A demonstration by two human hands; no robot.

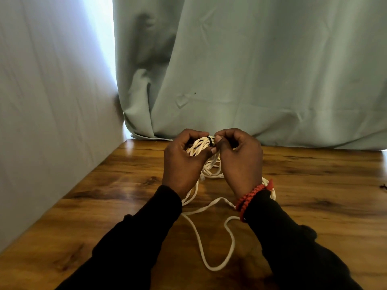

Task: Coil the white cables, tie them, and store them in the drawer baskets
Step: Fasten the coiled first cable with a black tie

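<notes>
Between my hands: coiled white cable bundle [201, 146] above brown wooden tabletop [314, 185] | left hand [184, 162] grips coil | right hand [238, 160] pinches thin black tie [210, 140] | loose cable below wrists

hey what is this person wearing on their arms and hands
Both arms are covered by long black sleeves, the left sleeve and the right sleeve, each ending at the wrist. The left hand and right hand are bare: no gloves, and no rings that can be seen. A red braided bracelet circles the right wrist, with a small red end sticking out at its outer side.
</notes>
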